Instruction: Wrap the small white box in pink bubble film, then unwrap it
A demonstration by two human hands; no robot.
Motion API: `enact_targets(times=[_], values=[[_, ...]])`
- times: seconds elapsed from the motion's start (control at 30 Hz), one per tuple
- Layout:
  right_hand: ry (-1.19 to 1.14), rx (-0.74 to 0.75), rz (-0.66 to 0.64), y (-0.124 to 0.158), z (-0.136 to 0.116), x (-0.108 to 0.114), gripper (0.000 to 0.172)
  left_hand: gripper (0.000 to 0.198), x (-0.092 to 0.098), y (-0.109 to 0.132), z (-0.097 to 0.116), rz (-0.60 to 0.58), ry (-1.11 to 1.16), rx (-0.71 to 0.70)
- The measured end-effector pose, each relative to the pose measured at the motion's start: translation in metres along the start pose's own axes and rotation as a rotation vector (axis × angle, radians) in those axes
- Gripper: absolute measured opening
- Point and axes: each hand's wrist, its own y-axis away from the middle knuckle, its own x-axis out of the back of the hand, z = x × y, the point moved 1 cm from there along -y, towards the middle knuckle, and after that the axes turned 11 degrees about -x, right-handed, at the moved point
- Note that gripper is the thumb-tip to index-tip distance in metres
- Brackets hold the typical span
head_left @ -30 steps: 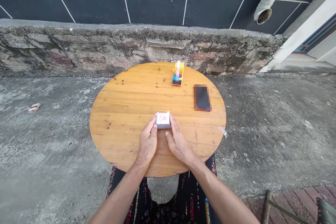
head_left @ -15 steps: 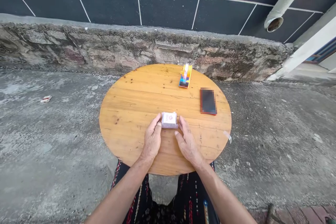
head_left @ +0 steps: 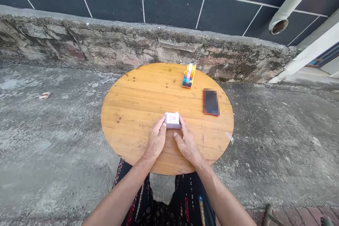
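A small white box with a reddish print on top, in what looks like clear plastic wrapping, is between my two hands near the middle of the table. My left hand grips its left end, thumb at the near corner and fingers along the side. Against the right end press the fingers of my right hand, while that thumb sticks out apart from the box, over the wood. The undersides of the fingers are hidden.
The round wooden table carries a yellow and blue tape dispenser at the back and a dark, blurred-out flat object with a red edge at the right. A strip of clear tape hangs on the right rim. Beyond stands a stone-based wall.
My right fingers have come in from just beside the box to touch its right end. The left hand has stayed at the left end. The view has shifted slightly.
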Motion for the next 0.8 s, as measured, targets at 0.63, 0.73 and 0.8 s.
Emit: enact_targets(times=[0.63,0.73,0.8], values=[[-0.071,0.013,0.103,0.031,0.007,-0.021,0.068,0.039,0.001,0.001,-0.001,0.02,-0.068,-0.033],[-0.034,0.03,0.107,0.032,0.004,-0.021,0.07,0.039,0.0,0.0,-0.003,0.008,-0.081,-0.045],[-0.029,0.033,0.099,0.031,0.002,-0.019,0.07,0.039,0.0,-0.001,-0.003,0.006,-0.077,-0.046]])
